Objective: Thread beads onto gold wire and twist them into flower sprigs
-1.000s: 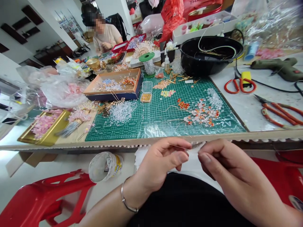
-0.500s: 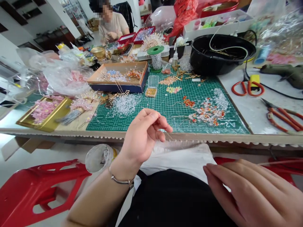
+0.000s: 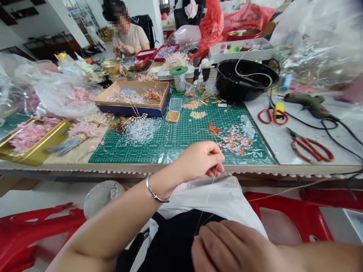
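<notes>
Held: a thin wire point(image 3: 211, 192) runs from the left hand point(image 3: 198, 160) down and slightly leftward, nearly upright, over a white cloth point(image 3: 235, 200) to the right hand point(image 3: 227, 247).
Upper grip: left, narrow, fingertips pinching the wire's top just off the table point(image 3: 85, 167) edge.
Lower grip: right, curled low over the lap, nearest the wire's lower end; hold cannot be told.
Around: green cutting mat point(image 3: 181, 151), clear beads point(image 3: 141, 131).
</notes>
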Demonstrator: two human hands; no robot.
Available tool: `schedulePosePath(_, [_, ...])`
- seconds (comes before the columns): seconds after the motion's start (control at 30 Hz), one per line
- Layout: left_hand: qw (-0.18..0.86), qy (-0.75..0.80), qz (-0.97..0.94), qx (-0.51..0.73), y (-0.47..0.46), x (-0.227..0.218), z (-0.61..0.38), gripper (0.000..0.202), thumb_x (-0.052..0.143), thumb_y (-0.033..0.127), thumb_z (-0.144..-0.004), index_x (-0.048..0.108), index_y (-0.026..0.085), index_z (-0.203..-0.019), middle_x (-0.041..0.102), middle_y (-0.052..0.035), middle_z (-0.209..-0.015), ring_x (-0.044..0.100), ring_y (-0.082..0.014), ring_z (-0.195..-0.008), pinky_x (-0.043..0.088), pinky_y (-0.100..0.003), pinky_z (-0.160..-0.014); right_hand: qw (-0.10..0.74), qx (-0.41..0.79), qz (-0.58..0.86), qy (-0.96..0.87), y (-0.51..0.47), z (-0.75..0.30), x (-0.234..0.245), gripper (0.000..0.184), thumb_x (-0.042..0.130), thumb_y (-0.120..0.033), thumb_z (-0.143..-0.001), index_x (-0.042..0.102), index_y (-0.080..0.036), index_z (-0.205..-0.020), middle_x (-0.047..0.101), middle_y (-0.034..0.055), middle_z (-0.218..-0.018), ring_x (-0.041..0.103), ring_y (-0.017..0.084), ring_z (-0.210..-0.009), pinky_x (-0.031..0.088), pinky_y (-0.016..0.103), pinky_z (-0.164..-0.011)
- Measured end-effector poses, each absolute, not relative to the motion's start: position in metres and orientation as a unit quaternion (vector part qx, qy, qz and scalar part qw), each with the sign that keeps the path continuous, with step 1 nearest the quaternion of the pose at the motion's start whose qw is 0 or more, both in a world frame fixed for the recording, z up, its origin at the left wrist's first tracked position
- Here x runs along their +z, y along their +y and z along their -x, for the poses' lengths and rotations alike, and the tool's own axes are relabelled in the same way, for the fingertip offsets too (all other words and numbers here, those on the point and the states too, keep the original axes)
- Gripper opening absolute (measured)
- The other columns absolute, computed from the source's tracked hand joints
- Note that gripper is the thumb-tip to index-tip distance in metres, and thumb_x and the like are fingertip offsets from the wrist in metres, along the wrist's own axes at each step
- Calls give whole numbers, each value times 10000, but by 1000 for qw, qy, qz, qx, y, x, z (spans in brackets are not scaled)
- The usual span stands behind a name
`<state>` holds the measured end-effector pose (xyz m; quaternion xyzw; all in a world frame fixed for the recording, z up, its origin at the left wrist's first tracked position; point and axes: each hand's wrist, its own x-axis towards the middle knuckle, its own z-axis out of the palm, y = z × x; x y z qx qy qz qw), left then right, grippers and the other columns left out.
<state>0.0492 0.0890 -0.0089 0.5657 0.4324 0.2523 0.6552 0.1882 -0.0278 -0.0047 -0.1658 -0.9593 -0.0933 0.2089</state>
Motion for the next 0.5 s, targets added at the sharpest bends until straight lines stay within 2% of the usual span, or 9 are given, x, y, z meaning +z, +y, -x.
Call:
schedulePosePath(0.1, [691,419,-567,160,87,-14,-68,170,581,207,-905,534,175,-745,737,-82,-752,689,-159,-642,545,-275,-582,227,-98,145,-958,-24,-169,-8,94,619,-131,-851,692,-154,-906,746,13,-621,612,154,-452,398,314,-356])
schedulePosePath(0.2, [755,389,-518,100,86,-17,-78,171,547,215,-915,509,178,-752,737,-76,-754,710,-168,-663,558,-291,-606,224,-86,132,-962,-22,-163,-12,92,670,-164,-783,703,-162,-868,676,-8,-540,501,154,-409,290,337,-333])
schedulePosePath(0.37, [854,304,-422,-21,88,-25,-86,157,492,201,-925,506,169,-772,737,-62,-768,717,-161,-589,571,-295,-574,163,-55,99,-980,-20,-166,-14,215,716,-363,-823,725,-161,-897,684,19,-568,485,167,-449,246,340,-353])
schedulePosePath(0.5, [855,286,-428,-62,89,-22,-93,105,527,187,-894,515,174,-790,718,-33,-706,658,-125,-492,500,-221,-477,131,21,71,-989,-16,-168,-18,222,713,-358,-861,732,-166,-971,723,30,-622,516,172,-465,219,343,-349])
